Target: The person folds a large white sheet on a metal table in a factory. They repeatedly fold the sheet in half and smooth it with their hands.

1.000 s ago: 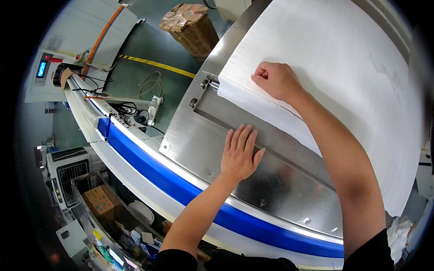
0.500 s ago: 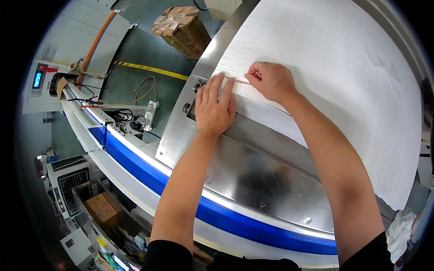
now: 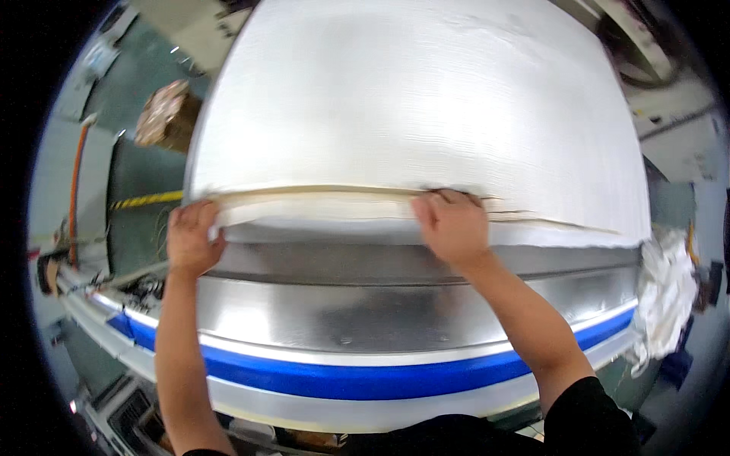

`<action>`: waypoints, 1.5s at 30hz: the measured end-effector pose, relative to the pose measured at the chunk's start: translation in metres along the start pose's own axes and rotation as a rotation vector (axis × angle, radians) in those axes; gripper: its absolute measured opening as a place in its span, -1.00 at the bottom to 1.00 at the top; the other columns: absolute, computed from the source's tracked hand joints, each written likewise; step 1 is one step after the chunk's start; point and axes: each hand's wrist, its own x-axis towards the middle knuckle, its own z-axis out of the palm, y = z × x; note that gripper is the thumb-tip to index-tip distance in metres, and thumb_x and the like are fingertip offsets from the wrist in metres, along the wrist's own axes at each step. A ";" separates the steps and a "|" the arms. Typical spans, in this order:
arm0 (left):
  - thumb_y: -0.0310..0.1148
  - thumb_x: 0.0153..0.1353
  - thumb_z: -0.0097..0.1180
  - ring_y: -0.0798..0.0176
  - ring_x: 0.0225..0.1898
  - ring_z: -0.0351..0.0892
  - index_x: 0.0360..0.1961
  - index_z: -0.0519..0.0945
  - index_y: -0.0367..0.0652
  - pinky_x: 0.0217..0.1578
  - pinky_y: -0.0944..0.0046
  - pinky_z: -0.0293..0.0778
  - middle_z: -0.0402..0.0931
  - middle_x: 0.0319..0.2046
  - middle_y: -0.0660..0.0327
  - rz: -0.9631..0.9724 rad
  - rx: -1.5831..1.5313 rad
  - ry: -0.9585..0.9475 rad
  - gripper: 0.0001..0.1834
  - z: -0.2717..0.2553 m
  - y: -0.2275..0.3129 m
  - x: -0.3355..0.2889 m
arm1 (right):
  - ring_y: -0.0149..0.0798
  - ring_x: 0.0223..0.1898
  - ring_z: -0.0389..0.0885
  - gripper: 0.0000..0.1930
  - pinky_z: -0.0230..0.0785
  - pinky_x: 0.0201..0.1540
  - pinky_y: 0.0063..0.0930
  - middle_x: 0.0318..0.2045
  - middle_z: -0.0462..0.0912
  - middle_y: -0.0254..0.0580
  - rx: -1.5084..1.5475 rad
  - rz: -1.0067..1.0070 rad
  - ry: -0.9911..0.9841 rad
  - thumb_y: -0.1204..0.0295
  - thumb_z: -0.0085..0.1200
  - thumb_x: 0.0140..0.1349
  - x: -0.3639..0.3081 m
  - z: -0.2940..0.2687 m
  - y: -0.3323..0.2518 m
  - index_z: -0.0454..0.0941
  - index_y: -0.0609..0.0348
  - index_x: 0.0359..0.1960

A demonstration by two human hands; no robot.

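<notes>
A wide white cloth-like sheet (image 3: 411, 114) covers the broad flat surface in front of me. Along its near side a cream edge strip (image 3: 319, 207) is raised a little, with a dark gap line behind it. At the left end of this strip my left hand (image 3: 194, 235) has its fingers curled over the edge. My right hand (image 3: 454, 228) grips the same edge right of the middle, fingers bent over it and thumb in front. Motion blurs the fingertips of both hands. Short creases run through the sheet just right of my right hand.
Bare steel plate (image 3: 365, 311) lies nearer me, bordered by a blue band (image 3: 365, 378) and a pale rail. Crumpled white cloth (image 3: 665, 296) hangs at the right. A brown wrapped box (image 3: 169, 118) stands on the floor at the left, by yellow-black tape (image 3: 148, 200).
My view has swung to the right, over the sheet's middle. My hands have moved far apart along the near edge, and that edge is now lifted between them.
</notes>
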 end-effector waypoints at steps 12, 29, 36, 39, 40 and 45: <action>-0.47 0.05 0.13 0.11 -0.07 0.54 0.00 0.53 0.02 0.02 0.07 0.36 0.53 -0.12 0.14 -0.077 0.615 -0.747 -0.58 0.012 0.029 0.075 | -0.06 -0.20 0.58 -0.46 0.08 0.22 -0.09 -0.39 0.65 -0.06 -0.435 0.538 -0.099 0.05 -0.37 0.37 -0.193 -0.168 0.420 0.64 0.09 -0.42; -0.45 0.21 -0.12 0.01 -0.10 0.54 -0.04 0.53 -0.21 -0.13 0.08 0.44 0.56 -0.13 0.05 -0.381 0.304 -0.596 -0.69 0.042 -0.054 0.022 | -0.20 -0.10 0.59 -0.79 0.43 -0.04 -0.33 -0.20 0.62 -0.17 -0.850 0.660 -0.671 0.37 -0.11 0.17 -0.256 -0.244 0.622 0.53 0.04 -0.21; -0.46 0.16 -0.01 0.18 0.08 0.40 0.01 0.51 0.04 0.16 0.11 0.21 0.50 -0.02 0.22 -0.335 0.472 -0.667 -0.63 0.001 0.021 0.062 | -0.04 -0.09 0.57 -0.67 0.38 0.01 -0.28 -0.14 0.62 -0.08 -0.563 0.682 -0.457 0.54 -0.02 0.05 -0.258 -0.289 0.592 0.60 0.03 -0.12; -0.43 0.22 -0.11 0.08 0.05 0.43 -0.01 0.54 0.07 0.20 0.09 0.18 0.52 -0.03 0.20 -0.310 0.507 -0.545 -0.66 -0.030 -0.011 0.038 | -0.06 -0.11 0.58 -0.66 0.41 -0.04 -0.23 -0.14 0.63 -0.16 -0.692 0.630 -0.488 0.52 0.01 0.08 -0.276 -0.335 0.629 0.56 -0.02 -0.07; -0.41 0.24 -0.15 0.05 0.03 0.45 -0.02 0.55 0.08 0.20 0.06 0.18 0.53 -0.05 0.18 -0.378 0.462 -0.580 -0.66 -0.049 0.018 0.061 | -0.02 -0.11 0.57 -0.67 0.40 -0.05 -0.21 -0.16 0.62 -0.11 -0.659 0.631 -0.488 0.51 0.01 0.09 -0.272 -0.350 0.619 0.55 0.02 -0.07; -0.46 0.13 -0.13 -0.07 -0.08 0.50 -0.08 0.58 0.03 0.06 0.00 0.31 0.57 -0.14 0.11 -0.311 0.386 -0.510 -0.64 -0.105 -0.012 0.017 | 0.09 -0.05 0.50 -0.64 0.32 0.01 -0.16 -0.13 0.58 0.05 -0.591 0.566 -0.461 0.49 -0.01 0.11 -0.306 -0.411 0.638 0.49 0.11 -0.01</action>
